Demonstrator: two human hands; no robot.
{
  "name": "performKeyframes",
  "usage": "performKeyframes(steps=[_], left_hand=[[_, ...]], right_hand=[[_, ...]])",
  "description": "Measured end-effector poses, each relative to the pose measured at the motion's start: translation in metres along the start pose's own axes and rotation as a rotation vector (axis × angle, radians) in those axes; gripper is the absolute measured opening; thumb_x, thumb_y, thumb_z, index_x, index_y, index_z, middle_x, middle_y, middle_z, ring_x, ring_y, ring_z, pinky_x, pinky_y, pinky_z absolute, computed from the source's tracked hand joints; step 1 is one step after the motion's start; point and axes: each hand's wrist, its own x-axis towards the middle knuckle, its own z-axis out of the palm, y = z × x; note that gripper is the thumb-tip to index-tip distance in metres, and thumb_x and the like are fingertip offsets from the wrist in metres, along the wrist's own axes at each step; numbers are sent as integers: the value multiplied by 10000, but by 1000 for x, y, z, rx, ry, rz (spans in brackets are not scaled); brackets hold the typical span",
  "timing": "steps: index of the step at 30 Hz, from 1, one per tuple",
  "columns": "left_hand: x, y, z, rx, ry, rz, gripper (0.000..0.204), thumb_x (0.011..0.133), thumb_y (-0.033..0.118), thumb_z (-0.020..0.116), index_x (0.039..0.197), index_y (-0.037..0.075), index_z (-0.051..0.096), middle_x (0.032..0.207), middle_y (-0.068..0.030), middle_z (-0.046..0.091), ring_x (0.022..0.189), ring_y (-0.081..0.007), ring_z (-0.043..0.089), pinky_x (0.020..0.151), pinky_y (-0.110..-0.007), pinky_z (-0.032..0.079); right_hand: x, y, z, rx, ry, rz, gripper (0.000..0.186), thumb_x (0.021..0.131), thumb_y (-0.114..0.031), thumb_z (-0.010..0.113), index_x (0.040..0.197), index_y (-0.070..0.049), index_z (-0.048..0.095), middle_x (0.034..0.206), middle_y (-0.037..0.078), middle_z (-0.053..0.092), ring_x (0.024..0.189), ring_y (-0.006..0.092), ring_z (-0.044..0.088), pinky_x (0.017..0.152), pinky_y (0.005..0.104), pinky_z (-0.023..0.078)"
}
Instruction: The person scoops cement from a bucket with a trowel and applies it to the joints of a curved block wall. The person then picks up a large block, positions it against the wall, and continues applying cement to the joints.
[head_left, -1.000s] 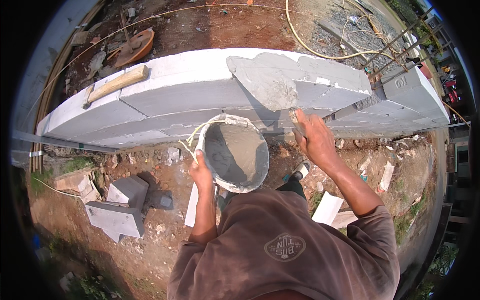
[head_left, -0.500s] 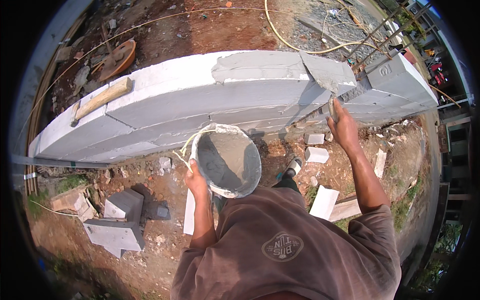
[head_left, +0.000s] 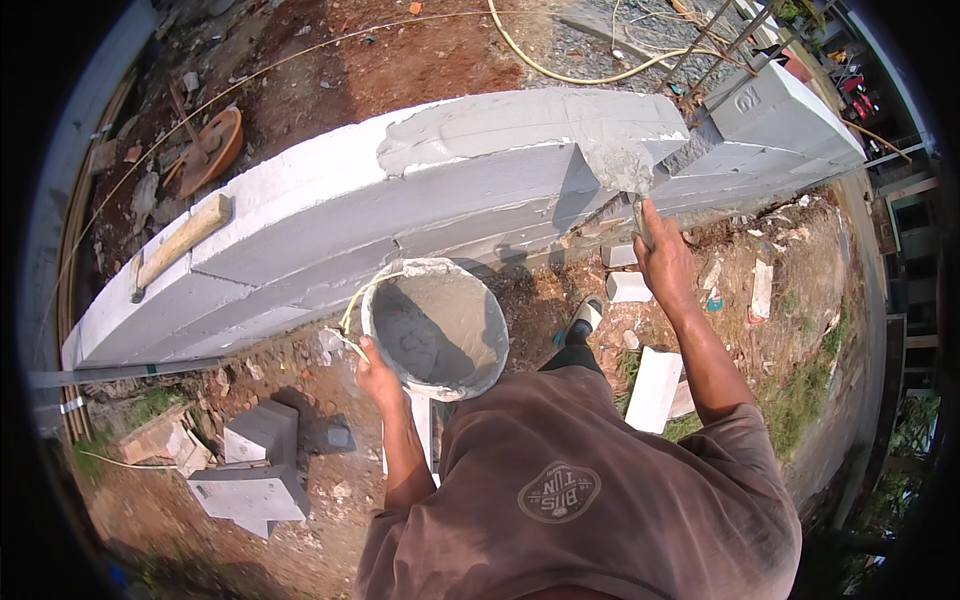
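My right hand (head_left: 665, 255) is closed round the handle of a trowel (head_left: 640, 215). Wet grey mortar covers its blade, which lies at the near top edge of the wall, by the right end of the top course. A layer of mortar (head_left: 520, 122) is spread along the right part of that block wall (head_left: 330, 235). In front of my body, my left hand (head_left: 378, 378) grips a pale cord handle at the left side of a mortar-caked bucket (head_left: 502, 345). Grey mortar (head_left: 435, 325) partly fills the bucket, half of it in shadow.
A wooden piece (head_left: 185, 240) rests on the wall's left part. Cut blocks (head_left: 250, 490) lie at the lower left, a white block (head_left: 654, 390) near my right side. Beyond the wall are an orange basin (head_left: 215, 150) and a yellow hose (head_left: 560, 75). Steel rods (head_left: 715, 50) rise at the right.
The trowel has come from the top of the mortar layer toward me, to the wall's near edge, and mortar now sits on its blade. My left hand keeps its hold on the bucket.
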Motion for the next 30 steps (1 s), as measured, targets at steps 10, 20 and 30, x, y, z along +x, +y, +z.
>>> performKeyframes(steps=[10,20,30], left_hand=[[-6,8,2,63,-9,9,402,914,382,515,698,44,539,594,60,409,530,-57,336,458,-246,268],[-17,38,12,200,-164,136,439,918,375,503,604,71,464,536,72,346,528,-45,289,462,-256,238],[-35,57,0,139,-231,432,405,920,290,534,605,36,520,576,72,399,550,-37,311,478,-225,251]], right_hand=[[-35,-22,47,321,25,-12,557,802,-124,628,1297,-9,401,923,205,561,850,354,580,720,393,468],[-72,-48,74,288,-588,-495,440,813,-251,503,1152,29,496,913,247,593,807,379,614,702,425,497],[-110,-151,117,141,-933,-831,345,858,-221,440,1051,57,506,839,193,638,710,305,644,635,395,516]])
